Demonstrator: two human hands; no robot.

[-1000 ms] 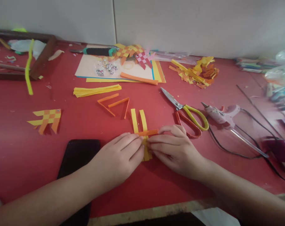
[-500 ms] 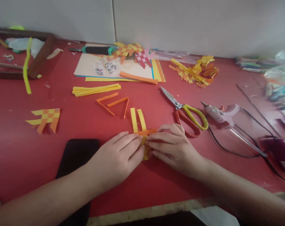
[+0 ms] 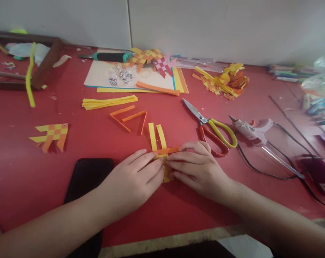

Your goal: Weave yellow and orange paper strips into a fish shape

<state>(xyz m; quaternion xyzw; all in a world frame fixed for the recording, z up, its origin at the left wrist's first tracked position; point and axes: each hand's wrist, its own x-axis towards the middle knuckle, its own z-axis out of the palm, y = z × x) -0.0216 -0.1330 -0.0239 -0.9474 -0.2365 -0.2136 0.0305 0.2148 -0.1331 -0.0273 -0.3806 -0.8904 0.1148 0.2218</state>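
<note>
Between my two hands, near the front of the red table, lie crossed paper strips. Two yellow paper strips (image 3: pixel 161 137) stick up beyond my fingers, and an orange paper strip (image 3: pixel 170 150) runs across them. My left hand (image 3: pixel 141 175) grips the strips from the left with its fingers together. From the right, my right hand (image 3: pixel 197 166) holds them, its index finger curled near the orange strip's end. Fingertips hide much of the crossing. Farther back are folded orange strips (image 3: pixel 135 117) and a bundle of yellow strips (image 3: pixel 108 102).
Scissors (image 3: pixel 209 127) and a glue gun (image 3: pixel 251 130) with a cord lie to the right. A black phone (image 3: pixel 90 179) sits beside my left forearm. A woven paper fish (image 3: pixel 53 133) is at left. Paper sheets (image 3: pixel 98 77), paper scraps (image 3: pixel 224 82) and a wooden frame (image 3: pixel 48 61) line the back.
My right hand's fingers have shifted slightly left over the strips, covering more of them. The upright yellow strips have moved slightly closer together. The view has drifted a little.
</note>
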